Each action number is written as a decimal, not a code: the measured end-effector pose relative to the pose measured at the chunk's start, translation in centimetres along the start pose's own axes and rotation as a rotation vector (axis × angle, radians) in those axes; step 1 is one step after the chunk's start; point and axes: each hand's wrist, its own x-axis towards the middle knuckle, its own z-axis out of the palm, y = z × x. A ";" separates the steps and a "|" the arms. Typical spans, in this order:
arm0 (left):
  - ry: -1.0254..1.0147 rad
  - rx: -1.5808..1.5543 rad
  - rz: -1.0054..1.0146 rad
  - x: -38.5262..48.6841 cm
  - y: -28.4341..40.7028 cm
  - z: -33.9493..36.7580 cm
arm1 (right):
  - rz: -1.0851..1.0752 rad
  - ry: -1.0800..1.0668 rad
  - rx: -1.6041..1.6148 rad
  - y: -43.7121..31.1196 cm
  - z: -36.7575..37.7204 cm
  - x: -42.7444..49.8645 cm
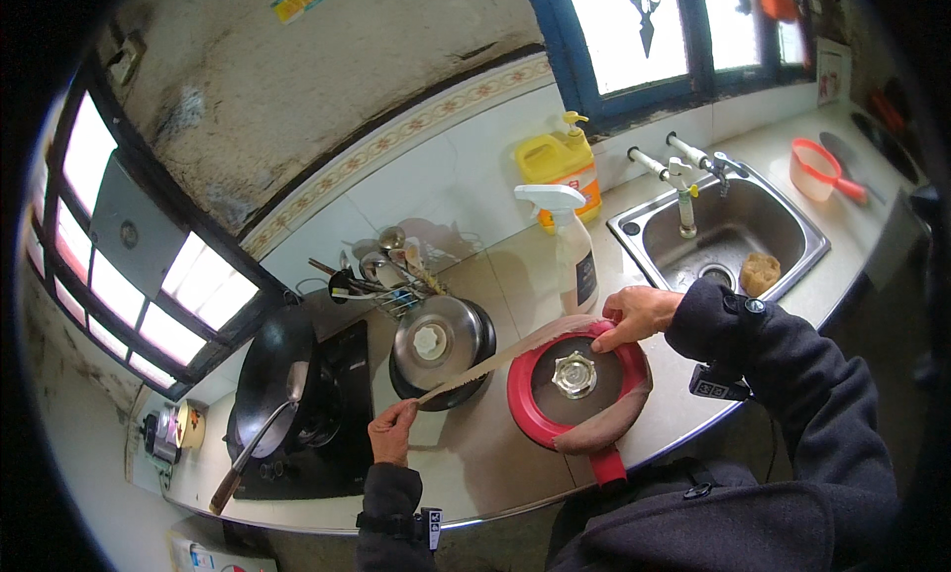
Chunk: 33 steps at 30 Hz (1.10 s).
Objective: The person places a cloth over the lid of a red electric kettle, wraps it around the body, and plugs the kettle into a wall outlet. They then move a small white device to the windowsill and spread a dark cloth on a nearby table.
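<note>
My left hand (391, 432) pinches the free end of a long brownish strip (494, 361), apparently cloth. The strip slants up to the right across the counter toward a round red-rimmed lid (522, 403) with a clear faceted knob (573, 374). At the lid's far edge, my right hand (637, 316) has its thumb and fingers on the strip and rim. More of the brownish strip lies along the rim's near right side. A short red handle (609, 465) points toward me beneath the lid. Whether a pan sits under it is mostly hidden.
Left of the lid stand a covered metal pot (438, 342) and a dark wok (275, 379) holding a turner (256, 453). A spray bottle (576, 264) and yellow jug (553, 160) rise behind. To the right is a steel sink (669, 256) with a sponge (760, 274) inside.
</note>
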 end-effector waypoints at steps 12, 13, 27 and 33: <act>0.194 0.219 -0.014 0.3 -2.0 1.9 | -0.014 -0.017 0.125 -0.4 -0.2 -0.6; 0.233 0.272 0.033 0.2 -2.0 1.9 | -0.018 -0.014 0.127 -0.4 -0.2 -0.6; -0.167 0.276 -0.327 -4.7 -1.3 2.2 | -0.138 0.009 0.165 0.5 0.4 -0.2; -0.483 0.182 -0.344 -6.9 0.8 4.4 | -0.129 -0.029 0.133 0.5 0.4 0.4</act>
